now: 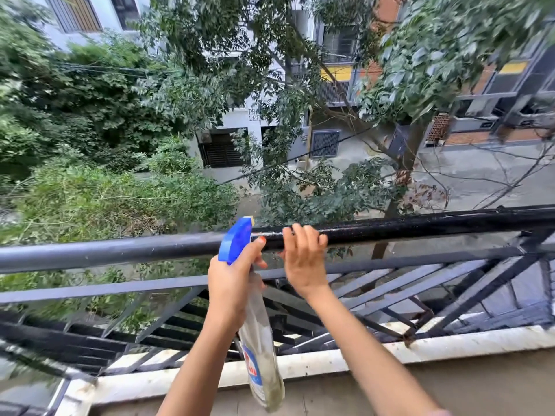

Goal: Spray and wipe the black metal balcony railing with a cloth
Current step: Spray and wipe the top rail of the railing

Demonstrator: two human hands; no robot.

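Railing: black metal, spans the whole view in front of the person (glossy on the right, duller on the left).
Ledge: white, under the bars.
Spray bottle: clear body, blue head just beside the topmost bar.
Left hand: wrapped round the bottle's neck.
Right hand: fingers curled over the topmost bar, beside the bottle.

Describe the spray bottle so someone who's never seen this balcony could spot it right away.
Start at the black balcony railing across the frame. In front of its top rail, the left hand grips a spray bottle by the neck. It is the only clear plastic thing there, with a blue trigger head.
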